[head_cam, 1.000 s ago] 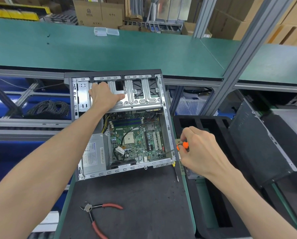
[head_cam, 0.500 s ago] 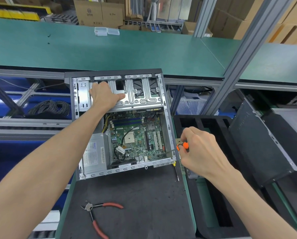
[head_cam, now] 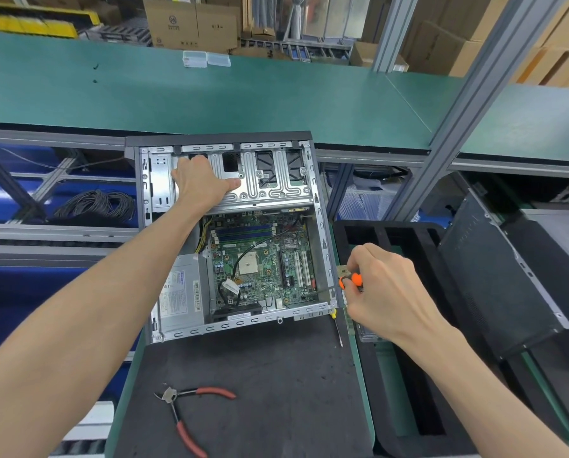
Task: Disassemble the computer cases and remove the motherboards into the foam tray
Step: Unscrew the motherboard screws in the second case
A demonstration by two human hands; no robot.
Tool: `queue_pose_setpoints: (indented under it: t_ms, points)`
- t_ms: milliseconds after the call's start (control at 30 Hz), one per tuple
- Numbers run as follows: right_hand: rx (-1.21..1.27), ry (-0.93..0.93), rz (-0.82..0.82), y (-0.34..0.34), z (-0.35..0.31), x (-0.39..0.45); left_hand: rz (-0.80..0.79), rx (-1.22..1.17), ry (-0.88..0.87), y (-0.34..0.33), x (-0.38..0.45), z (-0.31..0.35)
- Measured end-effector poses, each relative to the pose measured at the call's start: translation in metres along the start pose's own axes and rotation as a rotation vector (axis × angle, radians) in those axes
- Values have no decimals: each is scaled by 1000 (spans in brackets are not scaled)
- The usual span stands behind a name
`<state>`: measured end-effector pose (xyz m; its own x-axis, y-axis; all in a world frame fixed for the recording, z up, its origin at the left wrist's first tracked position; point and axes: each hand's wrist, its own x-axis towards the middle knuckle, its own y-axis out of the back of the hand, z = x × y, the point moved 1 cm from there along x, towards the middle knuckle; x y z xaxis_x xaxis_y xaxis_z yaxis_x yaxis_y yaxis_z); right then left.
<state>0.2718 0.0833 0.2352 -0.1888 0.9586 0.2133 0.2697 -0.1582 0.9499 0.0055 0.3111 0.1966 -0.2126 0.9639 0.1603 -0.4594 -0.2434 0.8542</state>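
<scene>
An open computer case (head_cam: 323, 233) lies on its side on a dark mat, its green motherboard (head_cam: 263, 262) still inside beside a grey power supply (head_cam: 180, 292). My left hand (head_cam: 200, 185) rests on the metal drive cage (head_cam: 270, 183) at the case's far end, fingers curled over its edge. My right hand (head_cam: 385, 292) grips an orange-handled screwdriver (head_cam: 351, 280) whose shaft reaches through the case's right wall to the board's near right corner. The black foam tray (head_cam: 395, 233) stands just right of the case.
Red-handled pliers (head_cam: 184, 414) lie on the dark mat (head_cam: 276, 391) in front of the case. A second small screwdriver (head_cam: 337, 328) lies by the case's near right corner. A dark case panel (head_cam: 494, 272) leans to the right of the tray. A green bench runs behind.
</scene>
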Motion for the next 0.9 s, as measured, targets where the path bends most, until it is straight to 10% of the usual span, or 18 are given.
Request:
queue_pose_setpoints:
  t_ms: [900]
  points:
    - [-26, -8, -7, -2, -4, -4, -14, -27, 15, 2, -3, 2]
